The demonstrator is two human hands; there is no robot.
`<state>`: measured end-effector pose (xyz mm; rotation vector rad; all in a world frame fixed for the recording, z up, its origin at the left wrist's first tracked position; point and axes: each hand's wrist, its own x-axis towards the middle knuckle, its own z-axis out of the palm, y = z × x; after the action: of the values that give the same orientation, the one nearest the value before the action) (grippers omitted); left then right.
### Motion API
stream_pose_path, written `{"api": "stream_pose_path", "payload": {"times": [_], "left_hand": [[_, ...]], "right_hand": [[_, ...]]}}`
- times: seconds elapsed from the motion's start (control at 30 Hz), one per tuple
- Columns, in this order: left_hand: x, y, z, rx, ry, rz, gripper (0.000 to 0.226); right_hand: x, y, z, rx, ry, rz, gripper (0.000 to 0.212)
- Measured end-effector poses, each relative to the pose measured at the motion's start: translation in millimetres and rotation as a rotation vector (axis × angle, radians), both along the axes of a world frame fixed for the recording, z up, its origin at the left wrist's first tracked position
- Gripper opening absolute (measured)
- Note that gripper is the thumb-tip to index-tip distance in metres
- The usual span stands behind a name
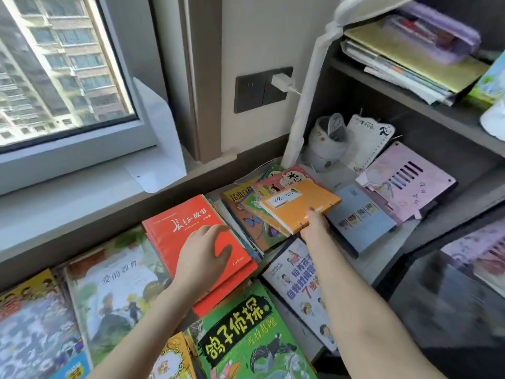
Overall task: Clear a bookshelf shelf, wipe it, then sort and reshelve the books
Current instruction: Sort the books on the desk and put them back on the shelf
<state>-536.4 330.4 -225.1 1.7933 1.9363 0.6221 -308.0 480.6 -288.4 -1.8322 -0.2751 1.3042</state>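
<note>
Orange book (297,209): a thin paperback with a white label and a stitched spine. It lies on top of a fanned pile of picture books (246,217) on the pale lower shelf (382,258). The label's writing is too blurred to read.
Right hand (317,227): pinches the orange book's near edge with the thumb on the cover. The fingers are hidden underneath.
Left hand (203,253): rests on the glossy red book (191,228), grasping nothing. Its fingers are loosely bent and the tips reach the book's right edge.
Red book: tops a short stack of matching red covers, just left of the fanned pile.
Blue book (360,217): matte cover with a row of small pictures, just right of the orange book. Its near corner is covered by the right hand.
White book (297,285): lies under the right forearm, which hides part of its title.
Green book (246,337): bold yellow lettering, cut off by the bottom edge of the frame.
Illustrated books (109,291): overlapping at lower left, partly out of frame.
Pink folder (404,179): flat and slotted, leaning at the back of the shelf.
Patterned cup (328,140): stands beside the white lamp stem (308,86). Its contents are unclear.
Upper shelf (410,105): holds a slumped stack of papers and folders (410,58).
Wall: a dark socket plate (254,91) with a white charger (281,82) plugged in, and a window (54,64) to the left.
</note>
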Motion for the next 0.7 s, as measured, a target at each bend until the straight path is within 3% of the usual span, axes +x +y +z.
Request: {"api": "stream_pose_path", "payload": {"times": [0.17,0.3,0.37,0.43,0.5,0.63,0.7], "left_hand": [[-4,18,-5,-0.001,0.009,0.004,0.034],[-4,28,-9,-0.019,0.000,-0.005,0.033],[-2,32,-11,-0.027,-0.005,-0.013,0.032],[-1,36,-13,-0.031,-0.003,-0.018,0.032],[1,39,-13,-0.036,-0.004,-0.017,0.032],[5,44,-15,-0.035,-0.019,-0.016,0.032],[6,45,-16,-0.038,-0.031,-0.016,0.032]], "right_hand": [[10,17,-19,-0.048,-0.098,-0.030,0.016],[29,6,-25,-0.126,-0.513,0.022,0.030],[49,2,-29,-0.212,-0.735,-0.053,0.042],[74,-1,-33,-0.299,-0.811,-0.154,0.049],[98,-7,-39,-0.361,-0.751,-0.227,0.050],[124,-19,-52,-0.323,-0.326,-0.221,0.025],[128,-14,-55,-0.269,-0.204,-0.223,0.030]]}}
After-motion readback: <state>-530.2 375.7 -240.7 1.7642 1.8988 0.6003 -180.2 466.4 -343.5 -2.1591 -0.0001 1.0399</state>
